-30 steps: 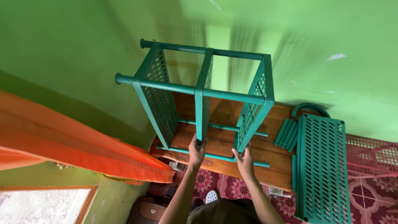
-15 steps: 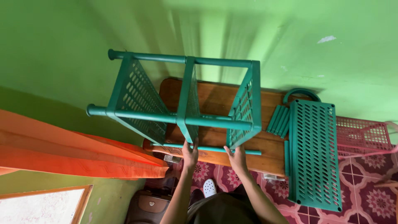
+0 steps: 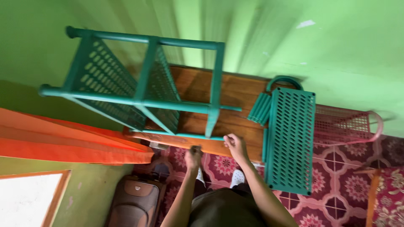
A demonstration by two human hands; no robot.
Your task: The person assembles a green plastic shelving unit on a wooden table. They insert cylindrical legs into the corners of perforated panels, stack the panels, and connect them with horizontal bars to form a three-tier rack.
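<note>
A teal plastic rack frame (image 3: 145,98) with perforated side panels lies tilted on a brown wooden table (image 3: 235,90). My right hand (image 3: 235,146) rests with bent fingers on the table's front edge, right beside the end of the rack's lower rail (image 3: 185,135). My left hand (image 3: 193,156) hangs just below the table edge, off the rack, its fingers curled into a fist. A loose teal perforated shelf panel (image 3: 290,141) leans over the table's right end, with a bundle of short teal tubes (image 3: 260,108) beside it.
A pink mesh rack (image 3: 347,124) lies to the right of the teal panel. An orange cloth (image 3: 63,141) hangs at the left above a brown bag (image 3: 135,201). A green wall stands behind the table, and the floor has red patterned tiles (image 3: 336,185).
Both hands held the rack's near posts before. Now the left hand has dropped away and the right has slid to the table edge. The rack has tipped further left and the view has shifted.
</note>
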